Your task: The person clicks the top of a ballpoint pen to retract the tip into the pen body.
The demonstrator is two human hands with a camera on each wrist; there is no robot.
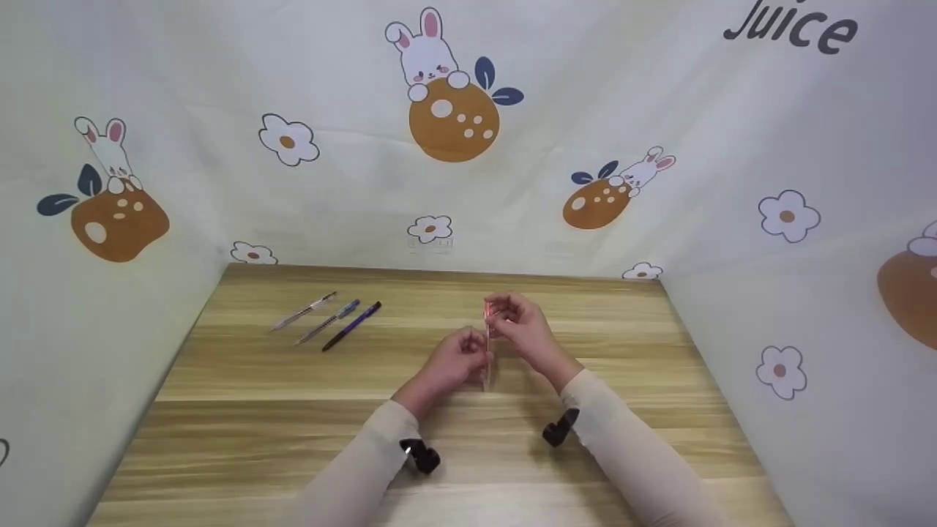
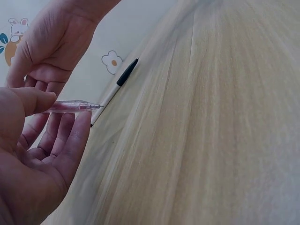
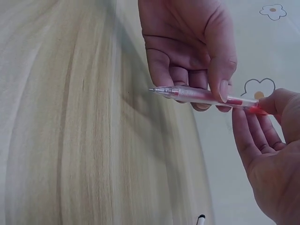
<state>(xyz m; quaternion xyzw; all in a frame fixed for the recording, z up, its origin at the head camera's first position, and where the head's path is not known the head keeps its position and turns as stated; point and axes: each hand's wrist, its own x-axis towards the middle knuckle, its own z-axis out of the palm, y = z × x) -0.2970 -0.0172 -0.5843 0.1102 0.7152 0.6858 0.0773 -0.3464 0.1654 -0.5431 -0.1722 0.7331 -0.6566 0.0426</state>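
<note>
pinching a translucent red pen (image 3: 194,95) between thumbs and fingers, left hand (image 1: 460,356) toward its near, tipped end, right hand (image 1: 523,326) at its red far end, pen above the wooden table (image 1: 622,344), right of a clear pen (image 1: 301,312), blue-grey pen (image 1: 328,322) and purple pen (image 1: 353,326)

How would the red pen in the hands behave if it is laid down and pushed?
The red pen would probably roll, looking round and slim. It seems stiff, showing no bend. See-through and perhaps plastic, it should be light.
</note>
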